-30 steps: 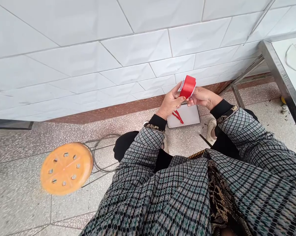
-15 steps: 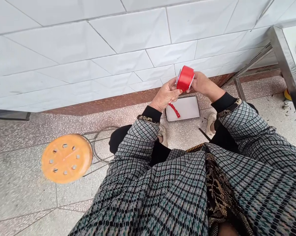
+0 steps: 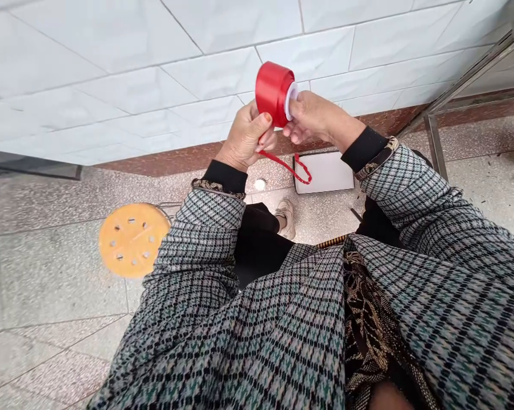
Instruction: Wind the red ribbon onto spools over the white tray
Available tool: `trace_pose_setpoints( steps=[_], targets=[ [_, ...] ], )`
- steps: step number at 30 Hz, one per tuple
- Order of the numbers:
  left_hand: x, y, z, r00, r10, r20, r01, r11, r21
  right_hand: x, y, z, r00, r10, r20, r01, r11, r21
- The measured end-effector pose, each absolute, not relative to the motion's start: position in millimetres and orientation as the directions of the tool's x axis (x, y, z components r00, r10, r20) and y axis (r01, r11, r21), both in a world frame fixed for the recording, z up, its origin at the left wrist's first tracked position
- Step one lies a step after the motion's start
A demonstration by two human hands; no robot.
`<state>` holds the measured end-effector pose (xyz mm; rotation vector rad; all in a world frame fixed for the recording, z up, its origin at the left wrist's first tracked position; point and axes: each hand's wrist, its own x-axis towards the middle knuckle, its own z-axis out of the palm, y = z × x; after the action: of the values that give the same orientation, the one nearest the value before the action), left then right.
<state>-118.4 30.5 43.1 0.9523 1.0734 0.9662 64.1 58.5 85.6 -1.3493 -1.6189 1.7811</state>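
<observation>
A roll of red ribbon [image 3: 272, 93] on a white spool is held up in front of the white tiled wall. My right hand [image 3: 314, 118] grips the spool's white end from the right. My left hand [image 3: 245, 138] is closed beside the roll and pinches the loose red ribbon end [image 3: 287, 167], which hangs down and curls toward the right. Below the hands, a white board with a dark rim [image 3: 327, 171] lies flat on the floor by the wall.
An orange round stool seat with holes [image 3: 132, 239] stands at the left on a wire frame. Metal table legs [image 3: 434, 139] rise at the right. My shoes [image 3: 286, 217] rest on the speckled floor.
Both hands have lifted the ribbon roll higher and to the left. The loose ribbon end has been pulled out longer and now hangs in a loop below the hands.
</observation>
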Motion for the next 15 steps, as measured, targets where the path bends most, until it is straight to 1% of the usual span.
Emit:
trace_pose_setpoints(
  steps=[1,3,5,6,8,11,15],
  targets=[
    [-122.9,29.6,43.0,0.168,0.943,-0.289,-0.154,0.314,0.937,63.7,60.3,87.1,-0.446,0.826,-0.344,0.362,-0.186,-0.914],
    [-128.3,27.9,42.1,0.147,0.933,-0.329,-0.154,0.35,0.924,66.1,65.5,87.8,-0.392,0.903,-0.177,0.486,0.04,-0.873],
    [-128.3,26.0,41.1,0.166,0.924,-0.344,-0.15,0.368,0.918,70.8,69.8,86.4,-0.382,0.924,-0.027,0.617,0.233,-0.751],
    [-126.3,25.1,40.8,0.187,0.92,-0.344,-0.141,0.372,0.917,73.5,70.7,85.5,-0.386,0.922,0.003,0.67,0.283,-0.686],
    [-119.3,24.0,40.6,0.228,0.91,-0.347,-0.119,0.38,0.917,79.3,69.9,84.3,-0.367,0.93,0.0,0.75,0.295,-0.592],
    [-105.5,24.8,39.7,0.243,0.903,-0.355,-0.105,0.388,0.916,91.2,66.6,83.9,-0.284,0.958,-0.023,0.804,0.225,-0.55],
    [-92.1,28.4,33.2,0.293,0.91,-0.294,-0.118,0.34,0.933,113.6,66.9,80.7,-0.18,0.983,-0.031,0.874,0.145,-0.464]
  ],
)
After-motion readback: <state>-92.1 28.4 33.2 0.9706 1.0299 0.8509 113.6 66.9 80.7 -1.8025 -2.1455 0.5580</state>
